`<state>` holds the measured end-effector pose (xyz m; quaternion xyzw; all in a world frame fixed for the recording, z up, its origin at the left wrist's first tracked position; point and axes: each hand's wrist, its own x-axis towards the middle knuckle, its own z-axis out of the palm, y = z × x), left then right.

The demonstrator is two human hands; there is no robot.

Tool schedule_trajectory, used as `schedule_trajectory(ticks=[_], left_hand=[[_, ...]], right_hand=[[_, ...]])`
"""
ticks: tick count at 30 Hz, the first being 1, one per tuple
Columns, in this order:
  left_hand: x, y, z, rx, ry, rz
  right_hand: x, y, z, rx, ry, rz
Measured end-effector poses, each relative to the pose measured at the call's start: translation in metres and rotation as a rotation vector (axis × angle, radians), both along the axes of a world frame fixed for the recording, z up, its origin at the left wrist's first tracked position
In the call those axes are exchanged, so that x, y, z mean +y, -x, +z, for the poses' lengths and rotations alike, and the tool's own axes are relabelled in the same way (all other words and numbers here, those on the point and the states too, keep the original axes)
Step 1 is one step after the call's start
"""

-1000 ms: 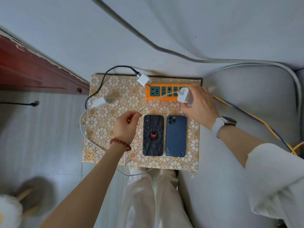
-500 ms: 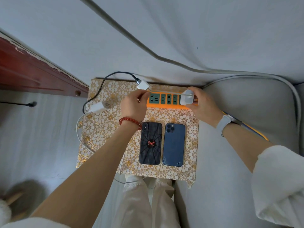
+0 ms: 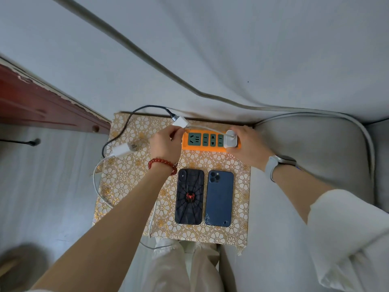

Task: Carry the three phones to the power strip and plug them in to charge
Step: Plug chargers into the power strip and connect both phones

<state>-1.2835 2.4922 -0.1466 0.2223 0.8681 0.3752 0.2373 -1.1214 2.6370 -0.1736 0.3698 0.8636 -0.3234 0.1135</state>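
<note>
An orange power strip (image 3: 202, 147) with green sockets lies at the back of a small flower-patterned table (image 3: 126, 171). My right hand (image 3: 249, 147) grips a white charger (image 3: 229, 139) seated on the strip's right end. My left hand (image 3: 165, 141) holds the strip's left end, fingers curled at its corner and the charger's white cable. Two phones lie face down in front of the strip: one in a black spider-web case (image 3: 190, 196), and a blue one (image 3: 219, 198) to its right. No third phone is in view.
A second white charger (image 3: 180, 122) with a black cable sits behind the strip's left end. A third white charger (image 3: 122, 149) with a white cable lies at the table's left. A grey cushion (image 3: 305, 144) lies right, red wooden furniture (image 3: 42, 106) left, my legs below.
My left hand went from the middle of the table up to the strip's left end. My right hand moved the white charger down onto the strip's right end. The camera has tilted.
</note>
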Motion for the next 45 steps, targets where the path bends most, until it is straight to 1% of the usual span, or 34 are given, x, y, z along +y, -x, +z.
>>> schedule_trajectory(ticks=[2, 5, 10, 15, 18, 22, 24, 27, 29, 32, 33, 35, 38, 40, 41, 43, 45], left_hand=[[0.001, 0.002, -0.001, -0.005, 0.002, -0.008], [0.002, 0.004, -0.003, -0.005, 0.009, -0.01], [0.005, 0.007, -0.004, -0.019, 0.037, 0.01], [-0.001, 0.001, 0.008, -0.113, 0.036, -0.019], [-0.025, -0.008, 0.011, -0.212, 0.043, -0.047], [-0.07, -0.023, 0.002, -0.294, 0.106, -0.062], [-0.092, -0.03, -0.005, -0.326, 0.152, -0.053], [-0.126, -0.041, -0.013, -0.379, 0.261, -0.037], [-0.148, -0.049, -0.015, -0.432, 0.321, -0.057], [-0.178, -0.061, -0.013, -0.506, 0.396, -0.108], [-0.186, -0.063, -0.01, -0.569, 0.382, -0.093], [-0.191, -0.062, 0.004, -0.755, 0.282, -0.031], [-0.186, -0.053, 0.03, -1.013, 0.046, 0.059], [-0.181, -0.045, 0.049, -1.175, -0.122, 0.089], [-0.179, -0.04, 0.058, -1.233, -0.205, 0.097], [-0.174, -0.027, 0.072, -1.292, -0.363, 0.145], [-0.172, -0.017, 0.083, -1.263, -0.456, 0.221]], right_hand=[[0.0, -0.002, 0.002, 0.039, 0.07, -0.03], [-0.004, -0.003, 0.002, 0.08, 0.101, -0.088], [-0.005, 0.002, 0.004, 0.048, 0.162, -0.127], [-0.004, 0.006, 0.011, -0.008, 0.15, -0.13], [-0.006, 0.005, 0.01, 0.004, 0.139, -0.189], [-0.015, 0.008, 0.004, -0.017, 0.053, -0.214], [-0.03, 0.006, 0.004, 0.056, 0.062, -0.33], [-0.073, -0.015, 0.008, 0.186, 0.155, -0.504], [-0.111, -0.039, 0.009, 0.201, 0.238, -0.547], [-0.174, -0.067, 0.011, 0.14, 0.427, -0.575], [-0.194, -0.074, 0.013, 0.112, 0.481, -0.556], [-0.229, -0.08, 0.021, 0.074, 0.566, -0.471], [-0.27, -0.074, 0.038, 0.072, 0.732, -0.31], [-0.29, -0.066, 0.05, 0.072, 0.764, -0.227], [-0.298, -0.063, 0.056, 0.073, 0.759, -0.208], [-0.309, -0.062, 0.067, 0.073, 0.704, -0.193], [-0.312, -0.067, 0.08, 0.119, 0.65, -0.26]])
